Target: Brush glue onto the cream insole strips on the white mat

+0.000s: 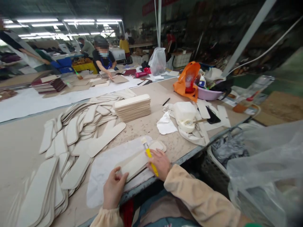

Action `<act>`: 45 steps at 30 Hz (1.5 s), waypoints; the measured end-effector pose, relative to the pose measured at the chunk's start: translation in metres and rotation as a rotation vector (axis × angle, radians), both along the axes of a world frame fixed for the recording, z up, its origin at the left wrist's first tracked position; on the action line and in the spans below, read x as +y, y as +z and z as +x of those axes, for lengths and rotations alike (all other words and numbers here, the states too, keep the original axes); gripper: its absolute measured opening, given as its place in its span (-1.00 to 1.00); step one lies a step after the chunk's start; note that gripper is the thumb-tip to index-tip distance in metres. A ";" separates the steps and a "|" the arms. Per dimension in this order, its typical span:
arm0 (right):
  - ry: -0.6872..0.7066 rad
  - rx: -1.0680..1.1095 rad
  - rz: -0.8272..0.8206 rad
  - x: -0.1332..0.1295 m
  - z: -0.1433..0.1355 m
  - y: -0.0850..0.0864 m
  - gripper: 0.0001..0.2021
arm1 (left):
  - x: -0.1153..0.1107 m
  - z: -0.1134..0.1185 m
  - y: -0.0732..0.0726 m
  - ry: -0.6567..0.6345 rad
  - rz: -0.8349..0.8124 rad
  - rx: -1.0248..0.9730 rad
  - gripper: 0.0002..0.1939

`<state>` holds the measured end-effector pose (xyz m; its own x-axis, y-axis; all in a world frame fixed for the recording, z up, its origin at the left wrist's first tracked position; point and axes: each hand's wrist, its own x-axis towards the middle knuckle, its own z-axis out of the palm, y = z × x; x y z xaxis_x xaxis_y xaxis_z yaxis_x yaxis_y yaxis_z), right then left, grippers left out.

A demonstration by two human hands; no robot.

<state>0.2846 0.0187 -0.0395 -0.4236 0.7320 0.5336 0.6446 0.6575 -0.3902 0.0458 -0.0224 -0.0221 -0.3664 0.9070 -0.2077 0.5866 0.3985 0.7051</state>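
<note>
My right hand (160, 163) holds a yellow-handled brush (151, 162), its pale bristles pointing up and away from me. The same hand rests at the right end of several long off-white pieces (137, 164) with rounded corners. At their left end is my left hand (115, 186), thumb and forefinger closed at the edge of the pieces. Under the pieces lies a white sheet (101, 176) near the table's front edge. Loose off-white pieces (38, 192) spread over the left side, and a neat stack (133, 110) of similar pieces stands beyond the sheet.
A white container (186, 115) sits on cloth to the right, near a crumpled white paper (166, 123). Behind are an orange bag (188, 80) and a lilac basin (208, 94). A basket (219, 162) with plastic stands beside the table. Across it, a masked person (104, 58) handles flat pieces.
</note>
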 end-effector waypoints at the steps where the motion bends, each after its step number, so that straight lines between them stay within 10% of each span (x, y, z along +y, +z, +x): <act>1: 0.053 -0.013 -0.017 -0.003 -0.007 -0.002 -0.91 | 0.001 0.000 0.000 -0.004 -0.009 0.003 -0.34; 6: 0.109 -0.042 -0.118 -0.005 -0.018 -0.010 -0.80 | 0.001 0.000 0.001 0.000 -0.011 0.000 -0.29; 19: -0.230 0.102 -0.194 0.038 0.058 -0.013 -0.86 | -0.001 -0.003 -0.002 -0.013 0.003 -0.034 -0.37; 31: -0.149 0.182 -0.235 0.062 0.055 -0.015 -0.81 | -0.003 -0.001 0.000 -0.025 0.036 0.019 -0.47; 45: -0.121 0.467 -0.386 0.060 0.054 0.021 -0.72 | 0.002 -0.007 0.010 -0.225 0.271 0.312 -0.48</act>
